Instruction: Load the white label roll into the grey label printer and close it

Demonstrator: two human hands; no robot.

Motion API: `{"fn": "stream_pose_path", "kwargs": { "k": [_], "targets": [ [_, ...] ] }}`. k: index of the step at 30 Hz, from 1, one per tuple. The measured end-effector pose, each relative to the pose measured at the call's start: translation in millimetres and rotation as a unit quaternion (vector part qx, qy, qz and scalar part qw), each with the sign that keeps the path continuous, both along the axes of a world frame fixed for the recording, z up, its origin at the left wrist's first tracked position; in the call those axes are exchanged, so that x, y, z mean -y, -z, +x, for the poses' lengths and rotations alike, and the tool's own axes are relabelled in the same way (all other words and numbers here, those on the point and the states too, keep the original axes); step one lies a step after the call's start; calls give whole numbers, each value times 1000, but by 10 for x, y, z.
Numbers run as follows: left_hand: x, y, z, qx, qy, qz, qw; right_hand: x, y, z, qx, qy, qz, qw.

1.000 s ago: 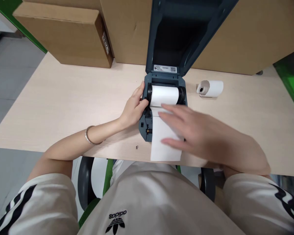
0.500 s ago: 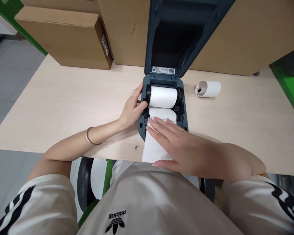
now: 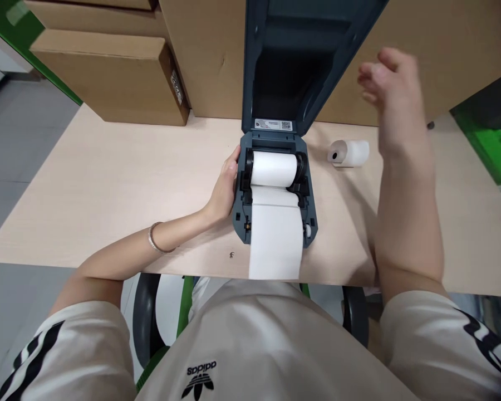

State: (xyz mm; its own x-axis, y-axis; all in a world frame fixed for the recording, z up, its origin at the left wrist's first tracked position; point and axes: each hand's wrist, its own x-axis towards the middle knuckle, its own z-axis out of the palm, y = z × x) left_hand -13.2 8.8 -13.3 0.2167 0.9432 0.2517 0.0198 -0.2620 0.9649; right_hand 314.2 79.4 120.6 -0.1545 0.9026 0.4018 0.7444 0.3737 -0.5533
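A dark blue-grey label printer stands on the table with its lid raised. Inside sits a white paper roll between black holders. From it a white paper strip runs forward over the printer's front, reaching the table edge. My left hand is closed against the printer's left side, with some fingers hidden behind it. Up to the right of the lid, my right hand is in the air, somewhat blurred. Its fingers are loosely bent, and no object shows in them.
A second, smaller paper roll lies on the table to the printer's right. Large cardboard stands behind the lid, and a flat brown box is at the back left. A small dark mark shows near the front edge.
My right hand has left the paper strip and risen to the upper right, beside the lid. The strip now hangs straighter. My left hand stays at the printer's side, its thumb lower against it.
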Motion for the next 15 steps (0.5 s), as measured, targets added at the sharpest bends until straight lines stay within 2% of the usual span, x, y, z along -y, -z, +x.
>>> {"fn": "stream_pose_path", "kwargs": {
  "k": [3,5,7,11,13,15],
  "targets": [
    [25,-8,9,35,11,-27,999,-179,231,-84,-87,-36,-75,993],
    [8,38,-23,36,4,-40,999,-138,292,-210,-72,-74,-93,990],
    [-35,113,-74,19,3,-36,999,-66,307,-297,-41,-89,-90,991],
    [-112,249,-146,25,-3,-29,999,-19,317,-296,8,-75,-76,994],
    [-120,274,-148,28,-10,-25,999,-36,308,-272,-1,-74,-70,995],
    [-112,267,-135,26,-6,-22,999,-40,261,-265,59,-97,-33,993]
  ]
}}
